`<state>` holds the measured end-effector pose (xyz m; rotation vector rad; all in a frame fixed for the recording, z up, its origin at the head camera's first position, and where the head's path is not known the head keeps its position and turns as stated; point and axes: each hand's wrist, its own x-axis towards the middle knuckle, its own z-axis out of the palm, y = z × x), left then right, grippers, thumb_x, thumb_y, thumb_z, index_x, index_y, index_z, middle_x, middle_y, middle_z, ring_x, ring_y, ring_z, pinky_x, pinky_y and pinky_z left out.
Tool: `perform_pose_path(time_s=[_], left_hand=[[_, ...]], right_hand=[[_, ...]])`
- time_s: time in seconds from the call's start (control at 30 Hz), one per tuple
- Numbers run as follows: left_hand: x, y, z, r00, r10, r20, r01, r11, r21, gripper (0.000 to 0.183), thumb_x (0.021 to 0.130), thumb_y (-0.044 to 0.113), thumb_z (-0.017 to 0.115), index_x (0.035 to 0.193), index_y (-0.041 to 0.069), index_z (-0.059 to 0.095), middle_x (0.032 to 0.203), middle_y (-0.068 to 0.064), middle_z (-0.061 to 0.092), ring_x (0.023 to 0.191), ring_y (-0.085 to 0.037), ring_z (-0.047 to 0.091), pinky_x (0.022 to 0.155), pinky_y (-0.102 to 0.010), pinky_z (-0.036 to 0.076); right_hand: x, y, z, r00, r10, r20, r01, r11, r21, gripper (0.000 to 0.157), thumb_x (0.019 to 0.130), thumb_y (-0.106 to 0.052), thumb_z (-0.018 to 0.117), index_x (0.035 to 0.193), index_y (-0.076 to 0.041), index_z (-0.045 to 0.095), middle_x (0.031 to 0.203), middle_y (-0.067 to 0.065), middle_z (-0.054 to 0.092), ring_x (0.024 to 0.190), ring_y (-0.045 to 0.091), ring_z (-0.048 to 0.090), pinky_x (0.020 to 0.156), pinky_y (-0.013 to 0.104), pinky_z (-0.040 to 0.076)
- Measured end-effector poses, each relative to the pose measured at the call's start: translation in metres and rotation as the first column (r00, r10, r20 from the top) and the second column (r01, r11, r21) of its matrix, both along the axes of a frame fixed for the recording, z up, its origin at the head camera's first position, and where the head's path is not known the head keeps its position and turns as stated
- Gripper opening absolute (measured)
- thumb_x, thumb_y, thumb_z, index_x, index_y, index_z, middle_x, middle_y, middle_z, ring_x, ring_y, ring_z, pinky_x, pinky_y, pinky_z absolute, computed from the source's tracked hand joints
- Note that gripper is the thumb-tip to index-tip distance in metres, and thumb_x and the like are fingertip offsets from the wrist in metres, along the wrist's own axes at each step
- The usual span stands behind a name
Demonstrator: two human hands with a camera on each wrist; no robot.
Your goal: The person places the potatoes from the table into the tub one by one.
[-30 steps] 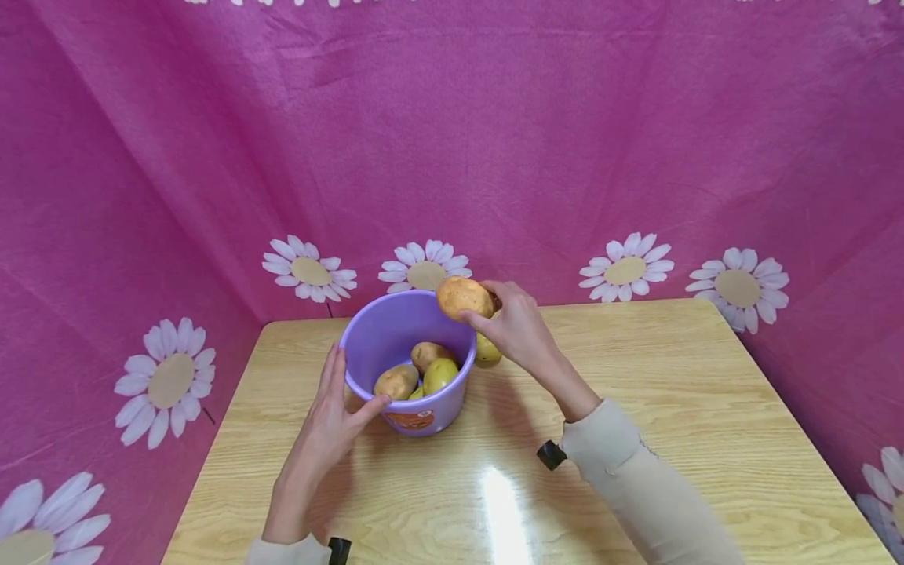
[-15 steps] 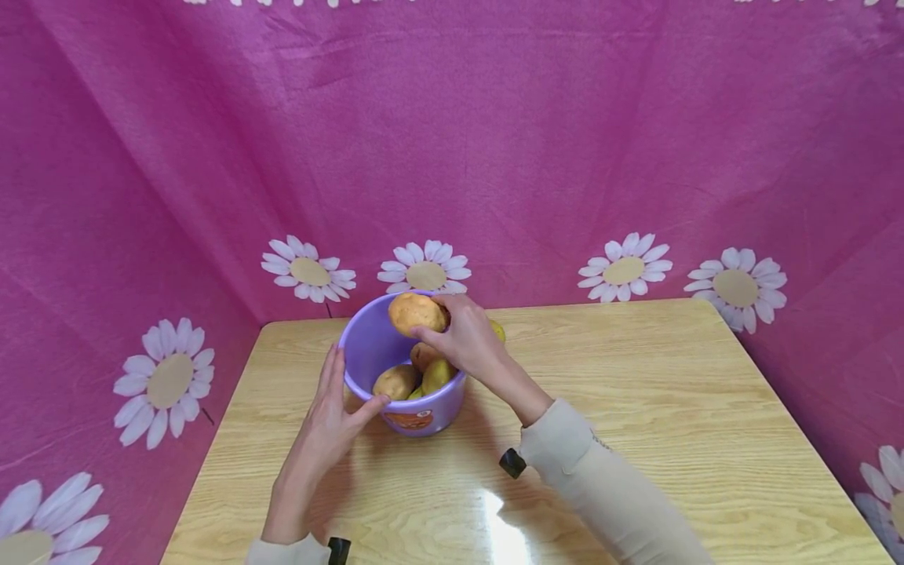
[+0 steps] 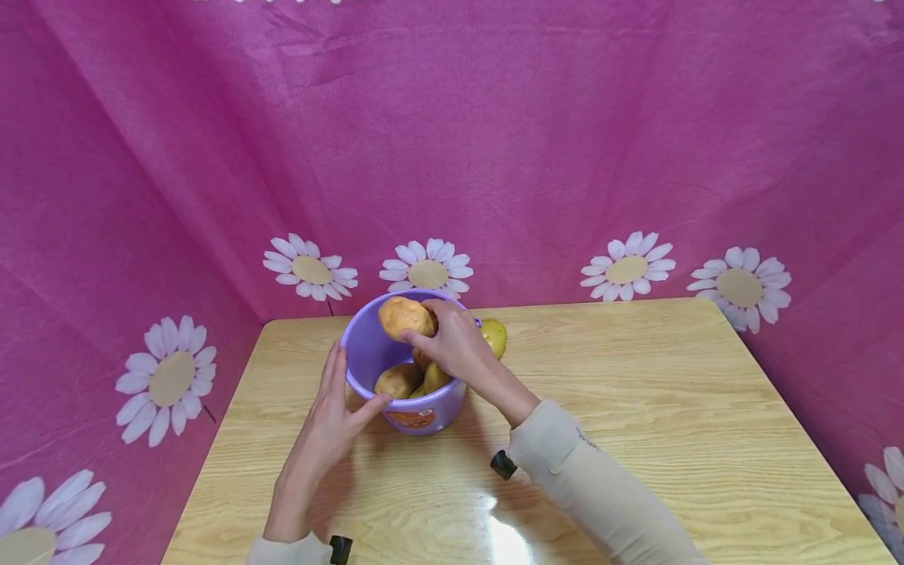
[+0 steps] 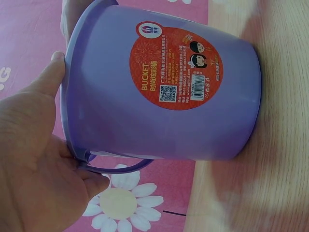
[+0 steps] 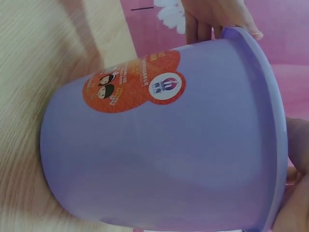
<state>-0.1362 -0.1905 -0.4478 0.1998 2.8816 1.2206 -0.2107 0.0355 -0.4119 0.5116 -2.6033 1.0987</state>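
A purple bucket (image 3: 448, 410) stands upright on the wooden table, its orange label facing front. My left hand (image 3: 328, 420) holds its rim at the left, thumb on the front edge and fingers along the side. Inside the bucket mouth my right hand (image 3: 455, 341) grips a large potato (image 3: 404, 317) between thumb and fingers. Below it in the bucket lie another potato (image 3: 397, 382) and a yellow-green fruit (image 3: 435, 378), with more produce partly hidden by the right hand. In the left wrist view the bucket's handle (image 4: 123, 168) hangs down beside the left fingers.
Just right of the bucket, a yellow-green fruit (image 3: 495, 337) sits on the table (image 3: 636, 408). A pink cloth (image 3: 530, 157) with white daisies rises behind the table and along both sides.
My right hand has carried the potato leftward from over the bucket's right rim to inside its mouth. The left hand keeps its place on the rim.
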Motion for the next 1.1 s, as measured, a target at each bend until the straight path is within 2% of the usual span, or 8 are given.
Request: perform_pose_path(time_s=[0.13, 0.3, 0.47, 0.53, 0.7, 0.83, 0.97, 1.1], left_hand=[[-0.001, 0.000, -0.001, 1.000, -0.004, -0.015, 0.004, 1.000, 0.000, 0.114, 0.092, 0.066, 0.066, 0.167, 0.012, -0.001, 0.173, -0.011, -0.002, 0.155, -0.040, 0.015, 0.120, -0.063, 0.022], [0.000, 0.000, -0.001, 1.000, -0.006, -0.024, 0.006, 1.000, 0.003, 0.113, 0.093, 0.064, 0.067, 0.167, 0.010, 0.001, 0.173, -0.012, -0.002, 0.155, -0.039, 0.015, 0.120, -0.062, 0.021], [0.001, 0.000, -0.001, 1.000, -0.005, -0.016, 0.006, 1.000, 0.007, 0.113, 0.092, 0.065, 0.066, 0.167, 0.011, 0.000, 0.173, -0.010, -0.003, 0.156, -0.039, 0.013, 0.120, -0.063, 0.021], [0.001, 0.000, -0.001, 1.000, -0.005, -0.013, 0.005, 1.000, 0.007, 0.114, 0.092, 0.066, 0.066, 0.167, 0.012, -0.001, 0.173, -0.010, -0.003, 0.156, -0.039, 0.013, 0.120, -0.063, 0.021], [0.000, 0.000, -0.001, 1.000, -0.001, -0.008, 0.001, 1.000, 0.008, 0.114, 0.092, 0.067, 0.066, 0.167, 0.015, -0.002, 0.173, -0.008, -0.004, 0.156, -0.039, 0.014, 0.119, -0.063, 0.022], [0.001, 0.001, 0.000, 1.000, 0.002, -0.001, -0.002, 1.000, 0.012, 0.114, 0.092, 0.067, 0.066, 0.167, 0.016, -0.002, 0.173, -0.007, -0.004, 0.156, -0.039, 0.013, 0.120, -0.063, 0.021], [0.001, 0.001, 0.000, 1.000, 0.006, 0.004, -0.006, 1.000, 0.007, 0.114, 0.091, 0.068, 0.065, 0.167, 0.016, -0.002, 0.173, -0.007, -0.005, 0.156, -0.038, 0.012, 0.120, -0.063, 0.021], [0.001, 0.001, 0.001, 1.000, 0.007, 0.009, -0.007, 1.000, -0.002, 0.115, 0.091, 0.069, 0.065, 0.167, 0.015, -0.002, 0.173, -0.007, -0.005, 0.156, -0.038, 0.012, 0.120, -0.062, 0.021]], right_hand=[[0.001, 0.000, -0.002, 1.000, -0.001, -0.011, 0.001, 0.999, 0.035, 0.058, 0.092, -0.040, 0.079, 0.127, 0.005, 0.068, 0.121, 0.017, 0.071, 0.116, 0.030, 0.065, 0.097, 0.044, 0.053], [0.002, 0.001, -0.003, 0.999, 0.022, -0.036, -0.021, 0.999, 0.048, 0.050, 0.095, -0.033, 0.076, 0.124, 0.006, 0.068, 0.113, 0.019, 0.071, 0.108, 0.031, 0.065, 0.095, 0.045, 0.052], [0.004, 0.002, -0.003, 0.999, 0.017, -0.027, -0.016, 1.000, 0.009, 0.047, 0.097, -0.030, 0.074, 0.125, 0.006, 0.068, 0.118, 0.020, 0.070, 0.108, 0.032, 0.066, 0.095, 0.046, 0.053], [0.004, 0.004, -0.001, 0.999, 0.009, -0.031, -0.009, 1.000, -0.013, 0.046, 0.097, -0.029, 0.073, 0.126, 0.006, 0.068, 0.121, 0.020, 0.069, 0.113, 0.033, 0.065, 0.098, 0.046, 0.053], [0.003, 0.014, 0.002, 0.996, -0.027, -0.086, 0.022, 0.998, -0.059, 0.043, 0.098, -0.026, 0.073, 0.128, 0.006, 0.068, 0.123, 0.019, 0.070, 0.120, 0.035, 0.062, 0.104, 0.046, 0.049], [0.001, 0.025, 0.003, 0.990, -0.070, -0.125, 0.059, 0.994, -0.090, 0.043, 0.098, -0.024, 0.073, 0.129, 0.005, 0.067, 0.120, 0.019, 0.070, 0.112, 0.034, 0.062, 0.100, 0.045, 0.049], [-0.002, 0.038, 0.004, 0.986, -0.107, -0.129, 0.094, 0.990, -0.106, 0.044, 0.098, -0.024, 0.072, 0.131, 0.005, 0.066, 0.114, 0.020, 0.070, 0.107, 0.033, 0.062, 0.095, 0.045, 0.050], [-0.002, 0.050, 0.004, 0.984, -0.142, -0.107, 0.130, 0.985, -0.114, 0.045, 0.098, -0.025, 0.072, 0.131, 0.005, 0.065, 0.119, 0.021, 0.068, 0.112, 0.035, 0.061, 0.098, 0.047, 0.050]])
